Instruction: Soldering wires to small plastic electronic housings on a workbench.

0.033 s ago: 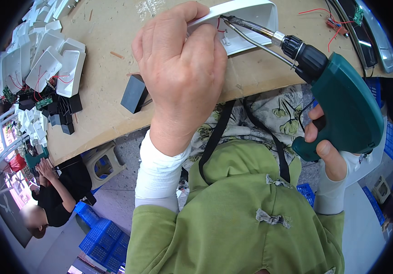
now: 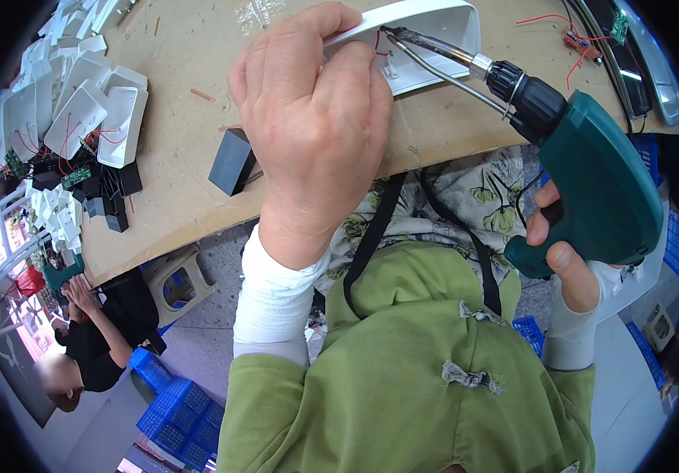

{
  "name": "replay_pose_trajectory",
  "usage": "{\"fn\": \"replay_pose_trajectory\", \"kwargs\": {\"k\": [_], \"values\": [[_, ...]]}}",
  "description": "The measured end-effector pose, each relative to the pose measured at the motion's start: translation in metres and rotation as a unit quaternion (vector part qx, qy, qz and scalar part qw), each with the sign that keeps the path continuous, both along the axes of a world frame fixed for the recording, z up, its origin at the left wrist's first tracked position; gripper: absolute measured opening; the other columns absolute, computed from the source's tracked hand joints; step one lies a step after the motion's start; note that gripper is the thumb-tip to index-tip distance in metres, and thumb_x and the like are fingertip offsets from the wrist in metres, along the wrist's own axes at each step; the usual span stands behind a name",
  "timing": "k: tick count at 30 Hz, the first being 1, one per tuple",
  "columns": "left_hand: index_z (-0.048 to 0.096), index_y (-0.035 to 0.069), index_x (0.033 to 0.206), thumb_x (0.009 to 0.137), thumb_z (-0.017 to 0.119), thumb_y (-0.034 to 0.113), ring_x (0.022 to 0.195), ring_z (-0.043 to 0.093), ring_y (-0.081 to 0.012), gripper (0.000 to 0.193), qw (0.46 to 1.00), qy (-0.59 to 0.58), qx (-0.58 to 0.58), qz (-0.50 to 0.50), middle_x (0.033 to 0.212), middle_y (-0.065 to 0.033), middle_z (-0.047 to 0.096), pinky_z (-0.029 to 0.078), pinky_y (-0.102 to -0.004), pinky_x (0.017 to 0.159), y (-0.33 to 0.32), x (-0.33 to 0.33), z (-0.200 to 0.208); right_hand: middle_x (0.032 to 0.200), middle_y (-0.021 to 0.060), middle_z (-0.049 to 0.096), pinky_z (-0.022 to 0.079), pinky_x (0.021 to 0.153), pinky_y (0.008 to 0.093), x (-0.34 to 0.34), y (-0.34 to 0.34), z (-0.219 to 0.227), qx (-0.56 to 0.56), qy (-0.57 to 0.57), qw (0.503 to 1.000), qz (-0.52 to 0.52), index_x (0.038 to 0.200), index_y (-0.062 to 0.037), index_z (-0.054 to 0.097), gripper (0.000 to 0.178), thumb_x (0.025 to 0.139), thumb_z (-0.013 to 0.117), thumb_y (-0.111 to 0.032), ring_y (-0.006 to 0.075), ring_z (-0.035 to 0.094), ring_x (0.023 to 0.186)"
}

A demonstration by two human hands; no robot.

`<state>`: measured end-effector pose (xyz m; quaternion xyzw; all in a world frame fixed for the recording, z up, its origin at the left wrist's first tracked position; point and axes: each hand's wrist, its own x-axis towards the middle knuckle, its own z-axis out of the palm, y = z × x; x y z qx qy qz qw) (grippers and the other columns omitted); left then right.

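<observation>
My left hand (image 2: 312,118) is closed on the rim of a white plastic housing (image 2: 453,27), tilted so that its hollow side faces me; its fingertips are partly hidden. Wrapped round the grip of a dark green soldering gun (image 2: 611,177) is my right hand (image 2: 564,252), a finger at the trigger. The gun's dark tip and the thin metal feed tube (image 2: 453,80) beside it meet inside the housing, close to my left fingers. A short red wire (image 2: 378,54) shows there, but the exact contact point is too small to make out.
A dark grey block (image 2: 231,162) lies left of my left wrist. White housings (image 2: 122,118) with red wires and circuit boards are heaped at far left. A red-wired part (image 2: 582,46) lies at right. A co-worker (image 2: 99,339) sits beyond the left table edge, near blue crates (image 2: 182,418).
</observation>
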<state>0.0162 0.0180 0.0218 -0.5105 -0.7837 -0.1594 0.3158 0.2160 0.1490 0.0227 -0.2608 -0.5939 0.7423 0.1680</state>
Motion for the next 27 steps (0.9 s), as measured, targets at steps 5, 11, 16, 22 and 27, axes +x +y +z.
{"fn": "replay_pose_trajectory", "kwargs": {"k": [5,11,16,22,27], "values": [[0.066,0.001,0.077,0.067,0.065,-0.002,0.08,0.056,-0.0201,0.01,1.0,-0.002,0.004,-0.003,0.092,-0.0078,0.062,0.045,-0.0292,0.066,0.0,0.0,-0.001,0.098,0.0105,0.058,0.05,0.067,0.0279,0.005,0.004,-0.005,0.016,-0.012,1.0,0.02,0.12,0.0033,0.048,0.057,0.071,0.074,-0.008,0.0147,0.058,0.077],[0.066,0.001,0.077,0.067,0.066,-0.002,0.079,0.056,-0.0199,0.01,1.0,-0.008,0.01,-0.005,0.092,-0.0078,0.062,0.045,-0.0293,0.067,0.001,0.0,-0.001,0.098,0.0101,0.058,0.049,0.067,0.0289,-0.002,-0.004,0.004,-0.017,-0.008,1.0,-0.018,0.118,0.0033,0.049,0.056,0.07,0.075,-0.009,0.0149,0.058,0.076],[0.066,0.001,0.077,0.067,0.066,-0.002,0.08,0.056,-0.0198,0.01,1.0,-0.007,0.007,-0.003,0.093,-0.0077,0.062,0.045,-0.0291,0.067,0.001,0.0,0.0,0.097,0.0105,0.058,0.048,0.067,0.0283,0.004,0.005,-0.001,0.021,-0.015,1.0,0.017,0.117,0.0042,0.05,0.054,0.07,0.074,-0.01,0.0145,0.058,0.075],[0.066,0.001,0.076,0.068,0.066,-0.002,0.08,0.056,-0.0197,0.009,0.999,-0.037,0.018,0.005,0.093,-0.0075,0.062,0.044,-0.0289,0.067,0.001,0.001,-0.003,0.098,0.0114,0.059,0.048,0.065,0.0277,0.008,0.005,-0.002,0.018,-0.019,1.0,0.01,0.116,0.0053,0.05,0.055,0.07,0.073,-0.013,0.0148,0.057,0.074],[0.066,0.001,0.076,0.069,0.067,-0.001,0.08,0.056,-0.0192,0.007,1.0,-0.02,0.012,-0.003,0.094,-0.0079,0.062,0.044,-0.0287,0.066,0.003,0.0,-0.002,0.102,0.0132,0.058,0.048,0.064,0.0276,0.016,0.008,-0.01,0.006,-0.017,1.0,0.024,0.119,0.0057,0.048,0.06,0.069,0.074,-0.015,0.0156,0.057,0.073]]}}
